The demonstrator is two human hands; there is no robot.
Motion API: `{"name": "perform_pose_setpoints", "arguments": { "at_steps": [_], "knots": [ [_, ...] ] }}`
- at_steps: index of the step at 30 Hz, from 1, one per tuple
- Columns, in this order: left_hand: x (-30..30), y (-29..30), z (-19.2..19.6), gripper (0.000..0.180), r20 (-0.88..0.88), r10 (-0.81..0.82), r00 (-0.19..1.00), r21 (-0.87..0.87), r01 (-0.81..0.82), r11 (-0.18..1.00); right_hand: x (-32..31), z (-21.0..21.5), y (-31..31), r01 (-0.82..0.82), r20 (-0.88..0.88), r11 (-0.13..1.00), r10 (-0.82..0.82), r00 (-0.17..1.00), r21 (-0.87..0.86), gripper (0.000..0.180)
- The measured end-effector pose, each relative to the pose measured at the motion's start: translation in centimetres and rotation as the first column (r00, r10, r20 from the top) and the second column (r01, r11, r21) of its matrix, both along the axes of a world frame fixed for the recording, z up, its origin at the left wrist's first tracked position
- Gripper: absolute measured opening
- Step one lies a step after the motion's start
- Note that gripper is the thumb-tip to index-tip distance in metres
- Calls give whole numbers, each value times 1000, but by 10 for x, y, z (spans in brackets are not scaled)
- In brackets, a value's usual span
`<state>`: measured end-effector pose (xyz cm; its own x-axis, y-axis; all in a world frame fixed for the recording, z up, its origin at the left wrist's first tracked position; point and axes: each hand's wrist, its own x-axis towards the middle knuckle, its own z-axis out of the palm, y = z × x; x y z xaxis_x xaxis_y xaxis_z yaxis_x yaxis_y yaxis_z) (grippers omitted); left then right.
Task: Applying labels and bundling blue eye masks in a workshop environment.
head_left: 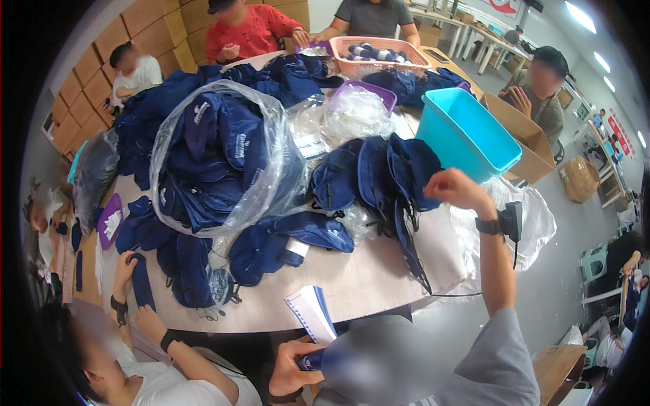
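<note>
Pinched shut at the top of a navy pouch (414,177), the right hand (459,189) lifts it from the row of pouches (369,179) standing just left of the turquoise bin (467,132). Straps from that pouch hang down across the table (365,284) toward its near edge.

Well below the bin, close to the body, the left hand (292,369) is closed around a dark blue item (310,360); its far end is blurred, so what it is cannot be told. A white booklet (313,312) stands just above that hand at the table edge.

Left of the bin, a clear bag (223,155) bulges with more navy pouches.

Judged from this, the dangling straps could snag on neighbouring pouches and drag the row over as the hand rises. The one-point pinch might also let the pouch slip. The booklet, perched on the edge, could be knocked off by the left forearm.
</note>
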<state>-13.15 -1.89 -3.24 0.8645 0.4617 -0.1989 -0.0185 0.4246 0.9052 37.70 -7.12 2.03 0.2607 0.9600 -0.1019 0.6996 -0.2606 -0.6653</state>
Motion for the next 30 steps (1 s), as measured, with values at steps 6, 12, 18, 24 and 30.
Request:
{"name": "perform_pose_setpoints", "arguments": {
  "at_steps": [6,12,18,24,30],
  "knots": [
    [14,4,9,44,33,39,999,-7,-39,999,-16,-43,-21,-167,-329,959,85,941,-230,20],
    [18,9,10,48,10,17,1000,5,-17,1000,-39,-44,-32,100,61,990,-106,992,105,22],
    [0,14,17,46,-41,244,969,65,-241,968,-81,-18,-53,236,7,902,-256,967,362,8],
    [-26,52,31,38,34,735,678,66,-735,675,-125,15,-43,206,-13,972,-206,978,108,10],
    [-44,152,47,21,208,892,401,219,-908,357,-139,2,-36,68,38,928,-88,995,367,14]
  ]
}}
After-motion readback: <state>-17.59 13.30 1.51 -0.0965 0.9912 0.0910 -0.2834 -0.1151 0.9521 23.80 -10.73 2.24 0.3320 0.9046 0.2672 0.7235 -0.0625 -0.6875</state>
